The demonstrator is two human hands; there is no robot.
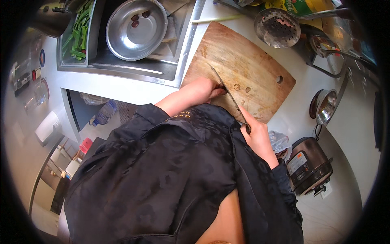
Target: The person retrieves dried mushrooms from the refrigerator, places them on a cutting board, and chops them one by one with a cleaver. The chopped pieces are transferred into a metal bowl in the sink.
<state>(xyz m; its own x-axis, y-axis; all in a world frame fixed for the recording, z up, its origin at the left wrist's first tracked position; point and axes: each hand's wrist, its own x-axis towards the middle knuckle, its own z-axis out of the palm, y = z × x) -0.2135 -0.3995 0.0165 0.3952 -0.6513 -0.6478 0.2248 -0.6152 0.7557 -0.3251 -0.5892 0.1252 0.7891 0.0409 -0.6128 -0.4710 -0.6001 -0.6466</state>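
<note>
My right hand [258, 132] grips the handle of a kitchen knife [228, 89], its blade held edge-on over a wooden cutting board [246, 53]. On the blade's left side, my left hand [207, 87] rests at the board with fingers curled close to the metal. Whatever may be under those fingers is hidden. Just right of the blade lie a small round slice [237, 87] and a brown piece [248, 89], with a smaller scrap [242, 102] nearer me. Dark bits cling to the blade.
A steel basin [137, 45] holding three dark red fruits [135, 23] sits over the sink [179, 61]. Cut green vegetables [79, 36] fill a bin at its left. A pale green stalk [216, 19], skimmer [277, 28], metal bowl [327, 106], plastic bag [278, 141] and electric cooker [310, 164] surround the board.
</note>
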